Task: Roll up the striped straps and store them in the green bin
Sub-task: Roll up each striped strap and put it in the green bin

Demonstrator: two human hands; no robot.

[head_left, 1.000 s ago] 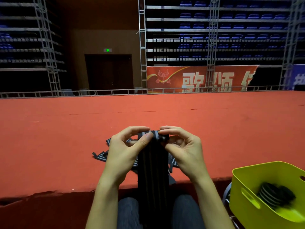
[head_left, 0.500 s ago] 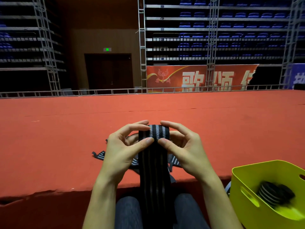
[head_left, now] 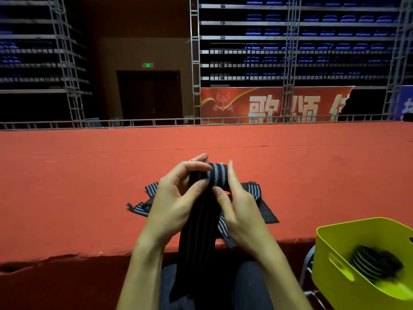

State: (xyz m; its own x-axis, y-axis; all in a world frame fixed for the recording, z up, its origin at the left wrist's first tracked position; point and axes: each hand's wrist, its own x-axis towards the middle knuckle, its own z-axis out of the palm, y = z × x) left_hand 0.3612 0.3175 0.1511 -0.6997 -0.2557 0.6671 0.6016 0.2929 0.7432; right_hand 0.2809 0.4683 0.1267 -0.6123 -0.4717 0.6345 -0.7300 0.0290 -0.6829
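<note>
Nearest to us, the loose tail of the striped strap [head_left: 196, 247] hangs down between our knees, and at lower right the green bin [head_left: 335, 242] stands just beside our right knee with at least one rolled strap [head_left: 368, 262] already inside. To roll well, we judge that we should keep the tail taut, feed it up evenly, and hold the strap's edges in line so the coil does not cone out sideways.

Above the tail, our left hand [head_left: 176, 198] and right hand [head_left: 237, 202] meet at the small roll [head_left: 218, 176] forming at the strap's top end. The left grip pinches the roll between thumb and forefinger from the left; the right grip has its thumb pressed at the roll's lower edge and its fingers curled behind it. Both grips are clamped on the strap, with only the roll between them.

Beyond our hands, more unrolled straps [head_left: 254, 193] lie in a heap on the red stage floor [head_left: 89, 186], near its front edge.
</note>
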